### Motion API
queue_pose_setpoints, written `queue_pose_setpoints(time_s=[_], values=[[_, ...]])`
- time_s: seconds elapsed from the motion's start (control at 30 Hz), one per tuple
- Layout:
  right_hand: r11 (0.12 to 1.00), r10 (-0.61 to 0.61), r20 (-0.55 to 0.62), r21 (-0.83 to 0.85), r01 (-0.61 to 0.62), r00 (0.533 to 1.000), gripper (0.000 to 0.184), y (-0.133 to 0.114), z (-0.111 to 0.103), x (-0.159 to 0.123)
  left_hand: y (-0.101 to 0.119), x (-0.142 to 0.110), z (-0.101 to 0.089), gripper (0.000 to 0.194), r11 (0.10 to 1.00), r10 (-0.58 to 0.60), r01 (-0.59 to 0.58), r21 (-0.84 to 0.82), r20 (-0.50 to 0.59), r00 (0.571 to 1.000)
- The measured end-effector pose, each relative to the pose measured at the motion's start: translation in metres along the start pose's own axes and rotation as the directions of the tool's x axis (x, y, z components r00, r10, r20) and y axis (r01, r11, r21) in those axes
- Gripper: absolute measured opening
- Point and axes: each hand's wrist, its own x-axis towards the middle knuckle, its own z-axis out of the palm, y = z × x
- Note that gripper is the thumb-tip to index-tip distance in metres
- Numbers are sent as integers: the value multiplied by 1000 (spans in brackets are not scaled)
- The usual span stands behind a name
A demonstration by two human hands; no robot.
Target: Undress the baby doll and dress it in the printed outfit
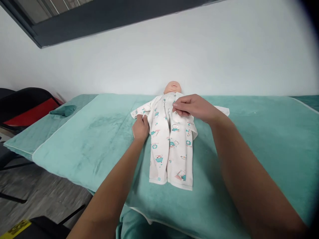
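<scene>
A baby doll (172, 87) lies on its back, its head close to the wall. Over it is a white baby outfit (159, 142) printed with small teal and pink figures, with both legs stretched toward me and the sleeves spread out sideways. At the outfit's left side, just below the sleeve, my left hand (141, 128) is closed with its fingertips on the cloth edge. My right hand (193, 107) is over the chest, thumb and fingers pinched on a plain white fold of the front. It hides part of the chest and the right sleeve.
A teal plush cover (99, 142) with white piping spreads under the doll. Behind stands a white wall (139, 63) with a dark window frame (82, 26) above. At left are a black and red chair (32, 111) and a folded teal cloth (63, 110).
</scene>
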Motion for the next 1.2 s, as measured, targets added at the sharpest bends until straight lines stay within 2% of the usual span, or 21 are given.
queue_pose_setpoints(time_s=[0.03, 0.1, 0.2, 0.3, 0.37, 0.43, 0.5, 0.53, 0.57, 0.63, 0.67, 0.7, 0.73, 0.77, 0.83, 0.87, 0.9, 0.97, 1.03, 1.1, 1.2], values=[[1000, -11, -28, -19, 10, 1000, 38, -1, 3, 7, -1, 0, 0, 32, 1000, -5, 5, -10, -3, 1000], [999, -37, -229, -27, 31, 973, 39, 8, 12, 20, -2, -1, 0, 31, 998, -18, 16, -64, -30, 999], [989, -39, -500, -142, -37, 865, 33, 32, 30, 31, -4, -3, -1, 27, 968, -46, 20, -250, -98, 994], [930, -73, -490, -347, -118, 868, 28, 46, 45, 32, 2, -5, -4, 30, 852, -116, 0, -523, -189, 975], [917, -80, -452, -383, -112, 888, 29, 47, 49, 31, 15, -8, -8, 31, 752, -152, -56, -656, -257, 954], [932, -64, -441, -346, -104, 895, 30, 45, 48, 30, 32, -13, -14, 28, 704, -110, -150, -694, -316, 942], [959, -35, -461, -264, -100, 887, 28, 44, 44, 31, 52, -19, -23, 25, 713, 63, -275, -645, -331, 941], [971, -17, -476, -217, -98, 879, 25, 44, 42, 31, 60, -21, -27, 23, 719, 222, -362, -593, -298, 929], [980, 0, -491, -174, -98, 871, 21, 45, 41, 31, 67, -24, -32, 22, 708, 401, -463, -533, -235, 885], [986, 24, -523, -127, -106, 852, 16, 48, 39, 31, 75, -28, -40, 21, 644, 669, -615, -454, -55, 741], [984, 13, -546, -142, -107, 838, 15, 50, 39, 31, 76, -29, -43, 22, 613, 734, -647, -454, 25, 679], [977, -20, -572, -187, -106, 820, 15, 51, 39, 32, 76, -29, -45, 25, 597, 760, -638, -486, 87, 644], [960, -79, -594, -261, -100, 800, 14, 53, 39, 34, 74, -27, -46, 28, 595, 755, -596, -539, 120, 645], [929, -151, -601, -358, -95, 785, 15, 54, 38, 37, 71, -24, -45, 30, 606, 718, -526, -597, 124, 685], [826, -267, -572, -551, -122, 775, 19, 55, 37, 49, 64, -12, -38, 32, 645, 538, -361, -673, 65, 840], [767, -274, -555, -619, -169, 786, 21, 55, 35, 57, 61, -3, -32, 30, 672, 406, -284, -683, 19, 914], [710, -235, -544, -663, -240, 805, 25, 54, 34, 66, 60, 7, -25, 26, 706, 276, -223, -672, -28, 961], [603, -88, -545, -695, -391, 834, 30, 54, 30, 83, 60, 30, -11, 17, 768, 188, -166, -618, -31, 982], [538, 26, -533, -706, -461, 846, 32, 54, 26, 94, 66, 51, -1, 18, 811, 235, -199, -551, -6, 972], [540, 42, -512, -711, -451, 858, 29, 55, 22, 98, 78, 64, 4, 21, 823, 309, -250, -509, 33, 950], [610, 78, -504, -658, -441, 860, 25, 58, 13, 94, 99, 71, 5, 26, 778, 401, -289, -559, 87, 912]])
